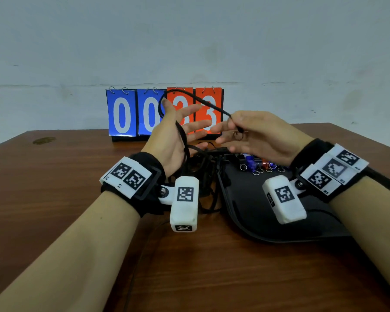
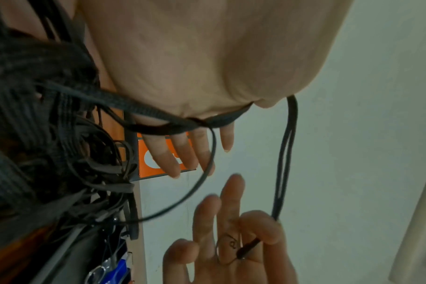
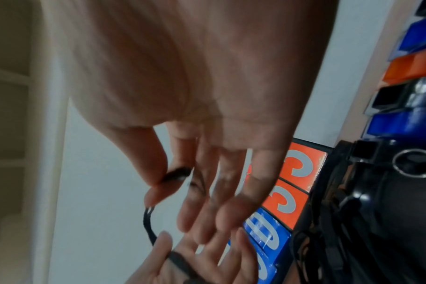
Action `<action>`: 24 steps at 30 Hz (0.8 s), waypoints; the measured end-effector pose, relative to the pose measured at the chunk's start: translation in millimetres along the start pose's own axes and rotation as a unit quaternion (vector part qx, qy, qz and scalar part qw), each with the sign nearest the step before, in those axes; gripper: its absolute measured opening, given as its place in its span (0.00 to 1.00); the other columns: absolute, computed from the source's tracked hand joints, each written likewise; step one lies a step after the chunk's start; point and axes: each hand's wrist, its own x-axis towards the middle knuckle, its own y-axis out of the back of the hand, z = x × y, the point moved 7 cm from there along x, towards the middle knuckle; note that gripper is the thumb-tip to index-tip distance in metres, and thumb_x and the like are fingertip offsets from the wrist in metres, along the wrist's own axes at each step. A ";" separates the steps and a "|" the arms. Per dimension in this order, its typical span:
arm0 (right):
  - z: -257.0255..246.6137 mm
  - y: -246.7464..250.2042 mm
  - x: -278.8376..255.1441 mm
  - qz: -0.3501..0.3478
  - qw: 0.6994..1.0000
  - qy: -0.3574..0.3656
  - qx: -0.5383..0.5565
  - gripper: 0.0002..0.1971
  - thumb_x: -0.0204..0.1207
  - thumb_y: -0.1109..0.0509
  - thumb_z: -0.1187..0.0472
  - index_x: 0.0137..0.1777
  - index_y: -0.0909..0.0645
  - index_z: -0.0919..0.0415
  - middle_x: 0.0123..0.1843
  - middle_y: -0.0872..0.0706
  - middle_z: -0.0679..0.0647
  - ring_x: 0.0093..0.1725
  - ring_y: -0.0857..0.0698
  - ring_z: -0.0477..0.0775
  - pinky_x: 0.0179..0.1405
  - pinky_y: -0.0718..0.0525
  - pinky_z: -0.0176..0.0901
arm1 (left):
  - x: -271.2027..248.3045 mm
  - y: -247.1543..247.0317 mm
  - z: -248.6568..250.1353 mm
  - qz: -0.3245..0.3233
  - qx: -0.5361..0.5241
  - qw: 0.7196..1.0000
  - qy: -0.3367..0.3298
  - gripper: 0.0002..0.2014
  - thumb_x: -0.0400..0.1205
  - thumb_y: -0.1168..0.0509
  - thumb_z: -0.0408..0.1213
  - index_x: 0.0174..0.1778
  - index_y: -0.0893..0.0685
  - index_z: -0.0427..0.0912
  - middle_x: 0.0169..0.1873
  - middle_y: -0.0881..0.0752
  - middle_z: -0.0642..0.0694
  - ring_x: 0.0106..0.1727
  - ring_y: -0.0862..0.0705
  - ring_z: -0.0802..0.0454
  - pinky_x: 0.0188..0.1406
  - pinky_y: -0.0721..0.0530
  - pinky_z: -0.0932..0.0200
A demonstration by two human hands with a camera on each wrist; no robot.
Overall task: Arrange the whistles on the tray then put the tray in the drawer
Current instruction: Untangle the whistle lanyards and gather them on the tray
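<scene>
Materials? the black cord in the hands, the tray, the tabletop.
Cord: looks like woven fabric, matte; braid texture shows in the left wrist view, and it drapes limp.
Tray: probably moulded plastic, black, smooth with a soft sheen and a raised rim.
Tabletop: wood or wood-look laminate, reddish brown, visible grain, slight gloss; cannot tell which.

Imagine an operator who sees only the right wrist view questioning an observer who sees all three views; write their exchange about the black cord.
Operator: Where does the cord go from my pinch?
Observer: From the right hand the black cord arcs up and hooks over the thumb of the left hand.
Operator: And after that?
Observer: It drops across that open palm into a tangle of cords at the left edge of the black tray.
</scene>
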 end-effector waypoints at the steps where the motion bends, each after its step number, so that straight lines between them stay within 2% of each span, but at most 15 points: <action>1: 2.1 -7.8 -1.0 -0.035 0.999 -0.012 -0.014 0.13 0.86 0.38 0.58 0.42 0.16 0.58 0.60 0.11 0.59 0.61 0.13 0.60 0.54 0.15 0.48 | -1.4 -2.4 -1.9 -0.008 -0.007 1.000 0.007 0.36 0.87 0.61 0.68 0.70 0.17 0.50 0.61 0.10 0.38 0.62 0.09 0.43 0.59 0.12 0.43; 4: 12.5 -29.7 -5.4 -0.136 0.984 -0.056 -0.105 0.13 0.86 0.36 0.58 0.42 0.13 0.56 0.59 0.14 0.60 0.67 0.16 0.63 0.62 0.15 0.54 | -4.8 -5.2 -3.3 -0.023 -0.001 1.000 0.014 0.34 0.88 0.59 0.66 0.73 0.19 0.48 0.60 0.09 0.36 0.58 0.09 0.41 0.50 0.09 0.46; 7: 18.3 -39.1 -8.2 -0.170 0.962 -0.057 -0.208 0.11 0.85 0.37 0.58 0.46 0.13 0.56 0.57 0.12 0.61 0.68 0.16 0.64 0.60 0.15 0.54 | -6.2 -5.7 -1.0 -0.033 0.050 0.998 0.002 0.37 0.87 0.62 0.67 0.75 0.19 0.49 0.59 0.08 0.39 0.62 0.11 0.43 0.53 0.10 0.48; 10: 17.7 -38.2 -6.6 -0.159 0.966 -0.049 -0.196 0.11 0.86 0.37 0.59 0.47 0.13 0.55 0.56 0.11 0.60 0.56 0.13 0.57 0.52 0.17 0.46 | -2.4 -2.4 -0.2 -0.025 0.031 0.999 -0.009 0.37 0.89 0.61 0.64 0.72 0.16 0.43 0.57 0.08 0.37 0.56 0.10 0.44 0.53 0.11 0.47; 12: 17.8 -33.6 -4.0 -0.138 0.974 -0.052 -0.170 0.12 0.86 0.38 0.59 0.47 0.13 0.56 0.48 0.11 0.57 0.44 0.15 0.53 0.44 0.19 0.42 | 1.1 3.1 1.9 -0.006 0.000 1.000 -0.022 0.38 0.90 0.60 0.63 0.66 0.13 0.40 0.49 0.07 0.39 0.50 0.09 0.45 0.54 0.11 0.48; 13: 19.2 -29.9 -2.4 -0.124 0.976 -0.057 -0.169 0.12 0.87 0.38 0.60 0.47 0.14 0.57 0.41 0.13 0.55 0.38 0.18 0.50 0.40 0.21 0.39 | 2.9 6.2 3.0 0.008 -0.021 0.999 -0.028 0.38 0.90 0.60 0.63 0.63 0.12 0.39 0.41 0.08 0.41 0.44 0.09 0.47 0.52 0.11 0.48; 14: 21.3 -25.8 -0.8 -0.107 0.976 -0.064 -0.181 0.13 0.88 0.39 0.60 0.47 0.14 0.59 0.36 0.17 0.53 0.32 0.22 0.49 0.36 0.23 0.37 | 4.5 10.3 3.9 0.023 -0.048 0.998 -0.032 0.38 0.90 0.59 0.63 0.59 0.11 0.38 0.33 0.11 0.45 0.36 0.11 0.49 0.47 0.11 0.49; 16: 26.2 -16.8 1.7 -0.072 0.969 -0.083 -0.219 0.13 0.89 0.39 0.59 0.48 0.14 0.59 0.30 0.24 0.49 0.28 0.30 0.46 0.30 0.28 0.35 | 5.5 15.9 6.5 0.039 -0.121 0.991 -0.033 0.35 0.90 0.57 0.62 0.52 0.13 0.36 0.22 0.26 0.50 0.23 0.25 0.55 0.29 0.17 0.58; 17: 28.5 -13.6 2.2 -0.060 0.965 -0.094 -0.235 0.13 0.89 0.39 0.58 0.48 0.14 0.59 0.29 0.26 0.48 0.27 0.32 0.46 0.29 0.31 0.35 | 5.4 17.3 7.9 0.037 -0.159 0.986 -0.030 0.34 0.91 0.55 0.61 0.49 0.15 0.37 0.21 0.33 0.52 0.20 0.33 0.56 0.23 0.25 0.62; 19: 30.1 -9.9 1.6 -0.047 0.958 -0.105 -0.264 0.13 0.88 0.38 0.55 0.48 0.14 0.58 0.27 0.27 0.45 0.27 0.33 0.44 0.28 0.33 0.35 | 5.0 19.7 11.8 0.032 -0.194 0.980 -0.030 0.33 0.91 0.54 0.61 0.43 0.16 0.38 0.21 0.37 0.52 0.19 0.40 0.58 0.17 0.37 0.64; 20: 28.9 -9.1 0.7 -0.043 0.953 -0.104 -0.283 0.13 0.88 0.38 0.54 0.48 0.14 0.57 0.28 0.27 0.43 0.27 0.32 0.44 0.28 0.33 0.35 | 5.3 22.4 13.8 0.042 -0.180 0.982 -0.039 0.32 0.91 0.54 0.60 0.41 0.16 0.38 0.20 0.37 0.53 0.19 0.41 0.58 0.17 0.38 0.64; 22: 25.6 -10.3 -1.1 -0.044 0.945 -0.095 -0.310 0.13 0.88 0.38 0.52 0.49 0.13 0.55 0.28 0.27 0.43 0.28 0.32 0.45 0.28 0.32 0.35 | 6.2 28.9 18.0 0.085 -0.090 0.990 -0.069 0.30 0.93 0.55 0.54 0.40 0.16 0.38 0.17 0.34 0.53 0.17 0.39 0.59 0.20 0.35 0.63; 24: 23.1 -13.0 -1.9 -0.052 0.951 -0.085 -0.292 0.13 0.87 0.37 0.52 0.51 0.13 0.56 0.27 0.27 0.44 0.29 0.34 0.47 0.28 0.32 0.36 | 5.4 34.9 19.2 0.138 0.008 0.987 -0.086 0.32 0.93 0.56 0.53 0.38 0.14 0.38 0.16 0.31 0.53 0.16 0.37 0.59 0.20 0.32 0.63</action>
